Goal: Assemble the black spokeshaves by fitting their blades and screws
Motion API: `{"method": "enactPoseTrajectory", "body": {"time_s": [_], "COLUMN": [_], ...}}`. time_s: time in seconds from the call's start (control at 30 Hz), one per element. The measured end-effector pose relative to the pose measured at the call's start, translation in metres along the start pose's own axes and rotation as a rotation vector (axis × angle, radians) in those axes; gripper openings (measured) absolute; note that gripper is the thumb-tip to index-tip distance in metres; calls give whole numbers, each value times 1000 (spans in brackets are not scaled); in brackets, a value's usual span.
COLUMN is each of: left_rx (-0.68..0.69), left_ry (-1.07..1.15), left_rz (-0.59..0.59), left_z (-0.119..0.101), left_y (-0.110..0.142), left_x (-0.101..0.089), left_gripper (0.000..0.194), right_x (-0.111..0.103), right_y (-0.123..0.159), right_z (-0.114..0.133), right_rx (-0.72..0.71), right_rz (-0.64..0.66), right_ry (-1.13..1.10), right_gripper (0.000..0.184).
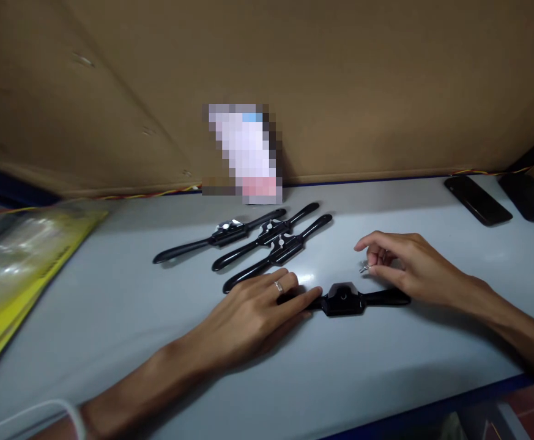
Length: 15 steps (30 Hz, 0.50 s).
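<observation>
A black two-handled tool body (344, 300) lies on the pale grey table (111, 318) in front of me. My left hand (260, 308) rests palm down on its left handle, fingers stretched out flat and a ring on one finger. My right hand (407, 264) hovers just behind the tool's right handle, fingers pinched on a small shiny metal part (364, 267). Behind my left hand, three assembled black tools of the same kind (267, 235) lie side by side at a slant, each with a metal piece at its middle.
A cardboard wall (340, 79) closes the back of the table. Clear bags on yellow packaging (23, 269) sit at the left edge. Two dark phones (478, 200) lie at the far right. A blurred-out white object (246, 153) stands against the wall.
</observation>
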<state>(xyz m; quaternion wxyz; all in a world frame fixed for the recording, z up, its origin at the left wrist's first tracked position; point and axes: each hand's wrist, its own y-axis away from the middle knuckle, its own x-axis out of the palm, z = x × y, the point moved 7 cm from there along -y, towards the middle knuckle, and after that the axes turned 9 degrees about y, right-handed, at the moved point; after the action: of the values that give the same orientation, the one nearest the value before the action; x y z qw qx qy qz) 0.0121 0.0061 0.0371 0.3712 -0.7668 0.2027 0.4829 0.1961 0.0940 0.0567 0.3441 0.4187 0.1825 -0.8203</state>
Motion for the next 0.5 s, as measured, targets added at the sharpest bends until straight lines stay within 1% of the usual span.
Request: {"method": "enactPoseTrajectory", "body": {"time_s": [0.1, 0.2, 0.33, 0.5], "left_rx": [1, 12, 24, 30], "left_ry": [-8, -3, -14, -29], "left_rz": [1, -2, -10, -10], "left_z": [1, 1, 0, -1], "left_y": [1, 1, -1, -2], "left_x": [1, 0, -1, -2], "left_gripper": [27, 28, 28, 29], "right_x": [4, 13, 24, 29], "right_y": [5, 10, 11, 10], "right_z": [18, 30, 35, 37], "right_rx": [-99, -163, -191, -230], "right_rz": [-38, -2, 52, 32], "right_ry": [49, 92, 115, 139], "right_gripper": [21, 22, 27, 27]}}
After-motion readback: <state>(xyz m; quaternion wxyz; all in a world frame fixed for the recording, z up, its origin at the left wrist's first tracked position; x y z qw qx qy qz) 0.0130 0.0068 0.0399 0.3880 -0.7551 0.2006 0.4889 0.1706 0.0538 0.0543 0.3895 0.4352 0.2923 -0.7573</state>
